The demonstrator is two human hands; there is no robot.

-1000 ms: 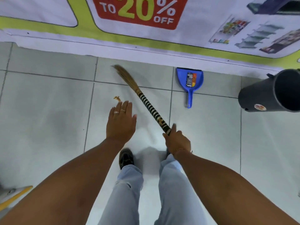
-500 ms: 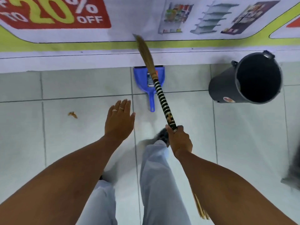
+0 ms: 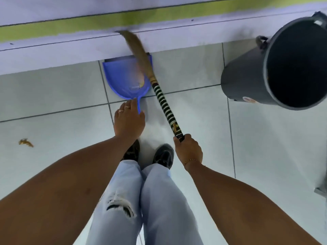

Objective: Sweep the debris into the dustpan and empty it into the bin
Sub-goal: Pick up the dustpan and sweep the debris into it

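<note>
A blue dustpan (image 3: 122, 77) lies on the tiled floor with its mouth against the wall base. My left hand (image 3: 129, 121) reaches down over its handle, fingers spread along it and not closed around it. My right hand (image 3: 188, 150) grips the striped handle of a straw broom (image 3: 163, 105). The blurred bristles hang over the dustpan's right side, their tip by the wall. A small scrap of brown debris (image 3: 25, 142) lies on the floor far to the left. A dark grey bin (image 3: 244, 76) stands open at the right, near the wall.
My two black shoes (image 3: 163, 155) and light jeans are right below the hands. A banner-covered wall (image 3: 70, 29) runs across the top. A grey metal corner (image 3: 321, 191) pokes in at the right edge.
The view has moved closer and lower toward the dustpan. My left hand has come down from mid-air onto the dustpan's handle. The broom stays in my right hand, its bristles swung over the pan.
</note>
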